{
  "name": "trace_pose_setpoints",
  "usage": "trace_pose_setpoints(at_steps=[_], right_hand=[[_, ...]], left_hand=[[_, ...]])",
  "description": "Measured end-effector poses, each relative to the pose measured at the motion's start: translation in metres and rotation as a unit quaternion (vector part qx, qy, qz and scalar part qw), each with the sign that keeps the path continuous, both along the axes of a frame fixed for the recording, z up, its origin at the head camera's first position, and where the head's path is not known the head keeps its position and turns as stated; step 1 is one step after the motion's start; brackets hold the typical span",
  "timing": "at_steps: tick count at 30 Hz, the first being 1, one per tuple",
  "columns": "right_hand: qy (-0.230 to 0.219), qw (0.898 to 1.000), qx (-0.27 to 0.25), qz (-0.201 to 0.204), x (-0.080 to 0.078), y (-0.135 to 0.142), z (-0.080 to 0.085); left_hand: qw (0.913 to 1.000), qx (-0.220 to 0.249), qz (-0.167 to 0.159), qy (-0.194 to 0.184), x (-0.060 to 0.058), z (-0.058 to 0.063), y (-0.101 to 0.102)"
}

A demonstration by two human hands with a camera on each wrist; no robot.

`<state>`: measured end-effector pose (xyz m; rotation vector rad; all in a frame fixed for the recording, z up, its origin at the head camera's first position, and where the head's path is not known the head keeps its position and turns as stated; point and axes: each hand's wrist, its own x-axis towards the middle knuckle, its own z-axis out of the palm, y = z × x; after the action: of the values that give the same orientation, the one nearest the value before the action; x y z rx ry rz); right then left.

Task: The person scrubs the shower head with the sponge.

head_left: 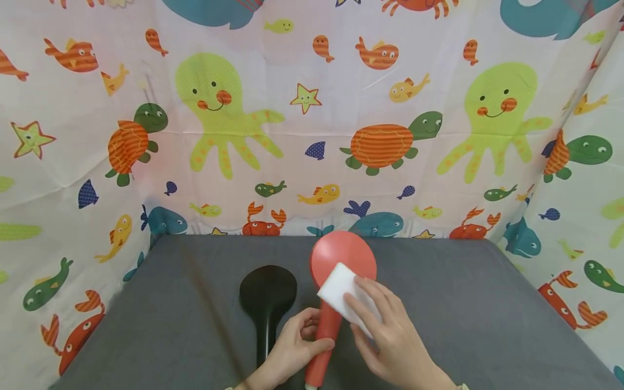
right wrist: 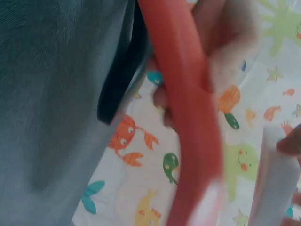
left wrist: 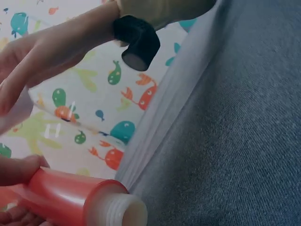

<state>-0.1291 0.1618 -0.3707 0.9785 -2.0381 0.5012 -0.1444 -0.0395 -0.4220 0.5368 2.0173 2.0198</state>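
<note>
While left hand (head_left: 298,342) grips showerhead (head_left: 342,253), right hand (head_left: 392,333) sponge (head_left: 341,287), left-wrist view alone shows threads (left wrist: 115,211).

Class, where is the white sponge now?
In the head view, the white sponge is just right of centre in the lower half, in the right hand, partly covering the red shower head, above and right of the left hand.

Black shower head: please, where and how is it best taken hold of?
The black shower head seems best gripped by its slim handle, from its left side or above: the round head is much wider, the handle points toward the person, and the left hand and red shower head are on its right.
</note>
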Motion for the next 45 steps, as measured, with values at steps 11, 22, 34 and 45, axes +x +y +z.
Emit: trace_pose_setpoints(at_steps=[11, 22, 34, 45], right_hand=[[0.045, 0.998, -0.040, -0.015, -0.033, -0.003, 0.023], [0.092, 0.995, -0.015, 0.048, -0.024, -0.016, 0.009], [0.103, 0.991, -0.082, 0.007, -0.040, -0.004, 0.026], [0.140, 0.988, -0.013, 0.071, -0.024, -0.005, 0.007]], left_hand=[[0.9964, 0.011, -0.040, 0.074, 0.009, 0.005, 0.000], [0.9957, -0.004, -0.018, 0.091, 0.016, 0.000, -0.009], [0.9867, -0.029, -0.001, 0.160, 0.016, -0.003, -0.003], [0.9906, 0.014, 0.009, 0.136, 0.013, 0.003, -0.002]])
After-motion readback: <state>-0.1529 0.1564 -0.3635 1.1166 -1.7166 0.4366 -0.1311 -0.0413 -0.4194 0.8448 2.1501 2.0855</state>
